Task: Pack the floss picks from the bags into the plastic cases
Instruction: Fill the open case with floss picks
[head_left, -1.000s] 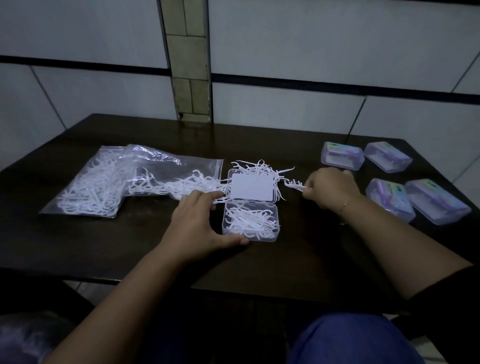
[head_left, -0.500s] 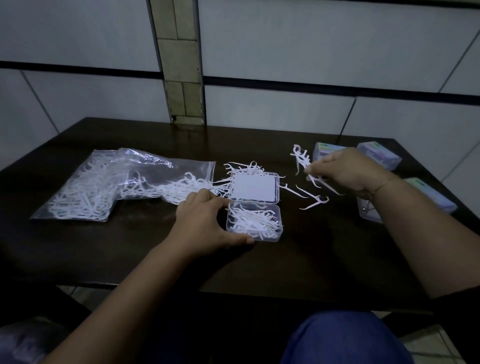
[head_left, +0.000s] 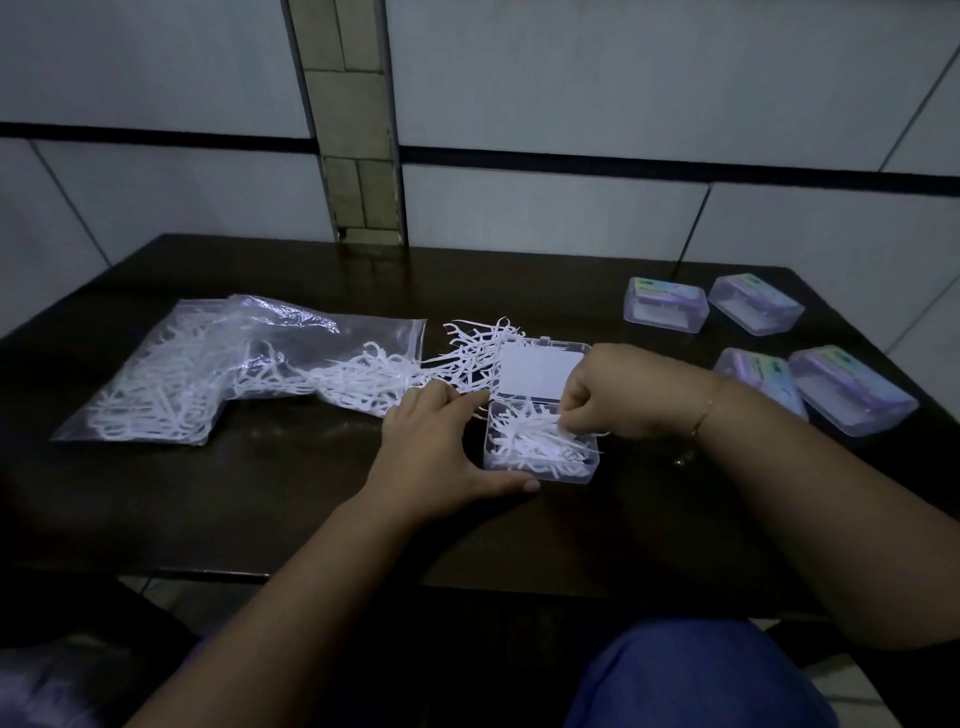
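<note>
Right hand hides its fingertips & pt of open case lid. Labels on closed cases at bench right edge too blurred to read.

Head camera looks down, close over table.

A dark wooden table is carrying a clear bag of white floss picks, loose picks spilling beside it, an open plastic case at the centre, and four closed cases lying to the right.
</note>
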